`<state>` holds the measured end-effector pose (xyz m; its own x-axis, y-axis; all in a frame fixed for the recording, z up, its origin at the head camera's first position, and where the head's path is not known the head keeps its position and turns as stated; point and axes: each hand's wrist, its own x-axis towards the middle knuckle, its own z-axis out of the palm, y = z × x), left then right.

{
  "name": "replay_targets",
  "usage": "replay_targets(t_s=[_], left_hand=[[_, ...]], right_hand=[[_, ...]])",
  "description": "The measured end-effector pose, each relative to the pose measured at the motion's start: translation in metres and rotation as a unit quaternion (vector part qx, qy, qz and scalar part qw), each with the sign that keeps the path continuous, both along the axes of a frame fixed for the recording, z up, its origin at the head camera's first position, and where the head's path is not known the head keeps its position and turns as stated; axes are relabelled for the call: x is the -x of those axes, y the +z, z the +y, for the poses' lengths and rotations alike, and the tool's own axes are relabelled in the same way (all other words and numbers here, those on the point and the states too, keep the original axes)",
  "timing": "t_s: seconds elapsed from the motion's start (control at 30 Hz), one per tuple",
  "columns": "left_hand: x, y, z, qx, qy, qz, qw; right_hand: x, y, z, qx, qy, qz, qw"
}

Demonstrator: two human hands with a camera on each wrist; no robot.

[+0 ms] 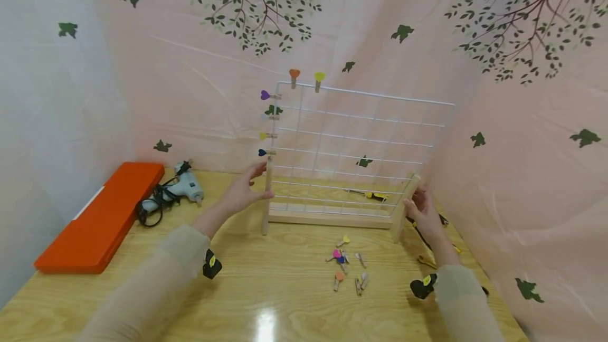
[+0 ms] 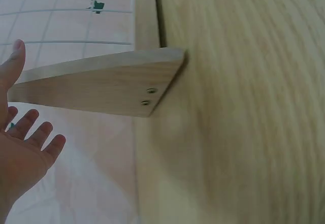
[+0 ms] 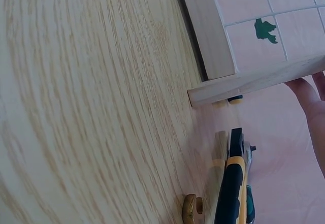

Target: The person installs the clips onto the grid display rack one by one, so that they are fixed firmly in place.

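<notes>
On the table point(image 1: 304, 307), a rack point(image 1: 330, 219) is being touched.
Left hand point(image 1: 239, 194) being held spread-fingered, empty; right hand point(image 1: 426, 216) being laid against post point(image 1: 399, 223), grip unclear.

Two hands point(image 1: 239, 193) point(image 1: 427, 216), one rack point(image 1: 330, 219), six attached clips point(image 1: 294, 75) and one case point(image 1: 105, 218) show.

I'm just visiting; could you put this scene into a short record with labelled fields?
Main thing: white wire grid in a wooden stand
Left hand: at the left post
Right hand: at the right post
Attached: six small clips, top and left edges
In front: loose clips on the table
Far left: orange case, glue gun
</notes>
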<state>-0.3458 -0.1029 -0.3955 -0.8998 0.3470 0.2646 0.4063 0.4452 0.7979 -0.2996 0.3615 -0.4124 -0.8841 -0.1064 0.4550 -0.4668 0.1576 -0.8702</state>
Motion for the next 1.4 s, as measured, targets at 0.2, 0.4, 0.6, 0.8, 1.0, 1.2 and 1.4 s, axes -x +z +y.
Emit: replay_targets(t_s=[0.2,0.4,0.6,0.8,1.0,1.2,1.4], left_hand=[[0.002,-0.022,0.003,-0.034,-0.003,-0.012,0.9994],[0.002,-0.030,0.008,-0.094,-0.013,-0.024,0.9952],[-0.005,-0.027,0.012,-0.120,-0.025,-0.042,0.9916],[-0.004,-0.035,0.012,-0.130,-0.017,-0.046,0.9903],[-0.003,-0.035,0.007,-0.123,0.001,-0.050,0.9911],[-0.001,-0.035,0.008,-0.122,-0.008,-0.052,0.9911],[-0.003,-0.035,0.009,-0.121,-0.009,-0.048,0.9915]], right_hand=[[0.000,-0.001,-0.003,-0.016,-0.015,0.003,1.000],[-0.002,0.001,-0.001,-0.012,-0.017,-0.004,1.000],[-0.002,-0.003,0.006,-0.019,-0.024,-0.007,1.000],[0.005,-0.012,0.013,-0.017,-0.023,0.000,1.000],[0.008,-0.010,0.007,-0.075,-0.066,0.004,0.995],[-0.007,0.005,0.001,-0.019,-0.185,0.112,0.976],[-0.032,0.023,-0.017,-0.115,-0.208,0.132,0.962]])
